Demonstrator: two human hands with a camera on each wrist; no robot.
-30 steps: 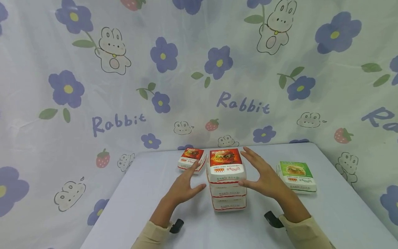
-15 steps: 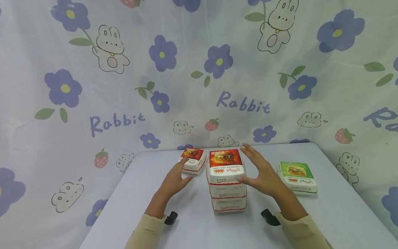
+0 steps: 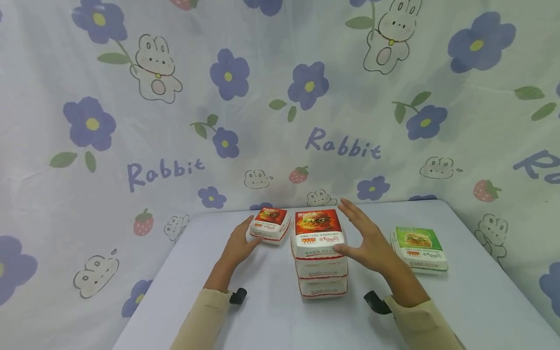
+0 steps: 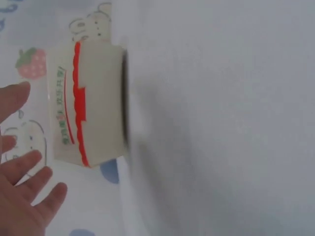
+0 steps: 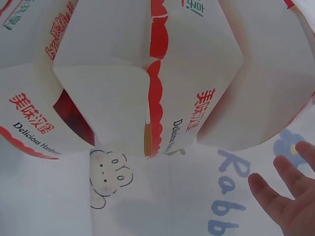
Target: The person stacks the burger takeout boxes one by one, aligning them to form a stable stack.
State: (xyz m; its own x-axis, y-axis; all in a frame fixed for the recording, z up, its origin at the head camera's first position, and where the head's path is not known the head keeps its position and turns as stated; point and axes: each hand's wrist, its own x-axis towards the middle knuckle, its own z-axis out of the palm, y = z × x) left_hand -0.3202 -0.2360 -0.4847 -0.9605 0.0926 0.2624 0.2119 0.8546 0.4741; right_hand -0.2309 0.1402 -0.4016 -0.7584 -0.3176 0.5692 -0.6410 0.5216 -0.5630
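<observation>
Three cardboard hamburger boxes (image 3: 318,238) stand stacked in the middle of the table, the top one with a red lid picture facing up. My right hand (image 3: 371,245) is spread along the stack's right side, and its thumb overlaps the top box's front right edge in the head view. Behind and left of the stack lies a single red hamburger box (image 3: 270,225). My left hand (image 3: 236,244) is at that box's left side, fingers spread and thumb near its front corner. In the left wrist view a gap shows between the fingers (image 4: 34,182) and the white box side (image 4: 101,98).
A green-topped hamburger box (image 3: 418,249) rests on the white table (image 3: 271,311) to the right, beyond my right wrist. Close behind the table hangs a curtain (image 3: 262,112) printed with rabbits and flowers. A dark wrist mount (image 3: 376,302) sticks out from the right sleeve.
My left hand has moved left and away from the stack, round to the left side of the single red box. The right hand stays beside the stack, nearly still. The boxes have not moved.
</observation>
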